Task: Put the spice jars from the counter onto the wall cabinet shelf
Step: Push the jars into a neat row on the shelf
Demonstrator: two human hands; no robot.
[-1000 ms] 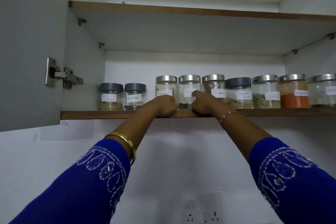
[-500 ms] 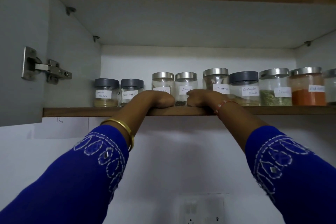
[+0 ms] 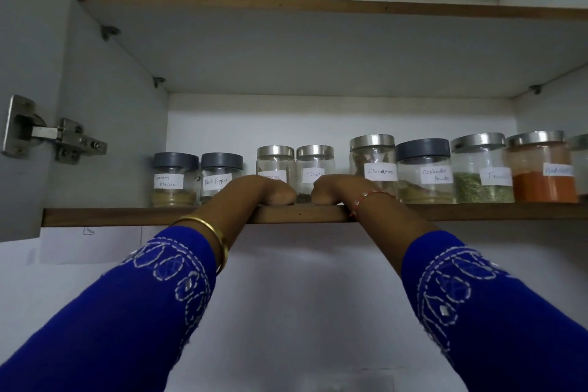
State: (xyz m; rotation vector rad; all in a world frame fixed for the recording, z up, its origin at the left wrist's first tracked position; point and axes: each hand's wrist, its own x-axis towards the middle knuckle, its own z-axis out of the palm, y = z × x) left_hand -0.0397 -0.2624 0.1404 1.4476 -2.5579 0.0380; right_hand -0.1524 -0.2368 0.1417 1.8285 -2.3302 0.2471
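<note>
Place: home kitchen.
Evidence: wall cabinet shelf [image 3: 127,216] holding hand-labelled spice jars [image 3: 424,175]; hinged door [image 3: 19,105].

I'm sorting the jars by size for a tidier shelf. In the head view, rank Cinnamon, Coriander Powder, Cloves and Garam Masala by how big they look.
1. Coriander Powder jar and Cinnamon jar: alike, unsure.
2. Cloves jar.
3. Garam Masala jar, though it looks close to Cloves.

I see a wooden-edged shelf [image 3: 127,216], a row of labelled spice jars [image 3: 424,175] standing upright, both hands [image 3: 270,191] resting on its front edge
</note>
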